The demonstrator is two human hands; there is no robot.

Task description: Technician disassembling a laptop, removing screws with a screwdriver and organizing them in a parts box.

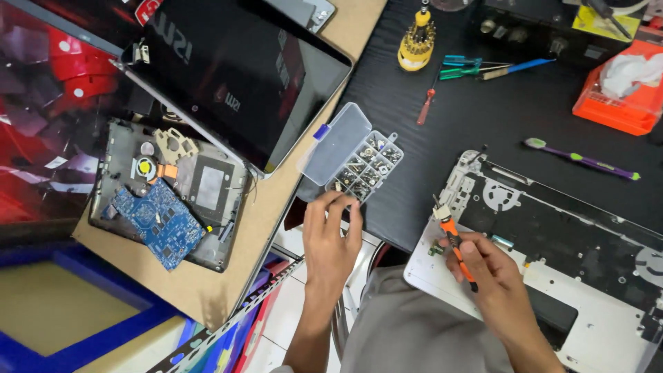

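My left hand (333, 235) reaches into the near corner of a clear plastic screw organiser (366, 166), whose lid (335, 143) is swung open; fingertips touch its small compartments of screws. My right hand (483, 266) grips an orange-handled screwdriver (457, 245), its tip pointing up-left over the near-left corner of an opened silver laptop chassis (552, 235) lying on the black table. Whether the left fingers pinch a screw is hidden.
A stripped laptop base with a blue circuit board (160, 221) lies on a brown board at left, a black laptop lid (242, 76) above it. A yellow bit holder (416, 41), teal tweezers (469, 67), a purple brush (580, 159) and an orange tray (621, 90) stand farther back.
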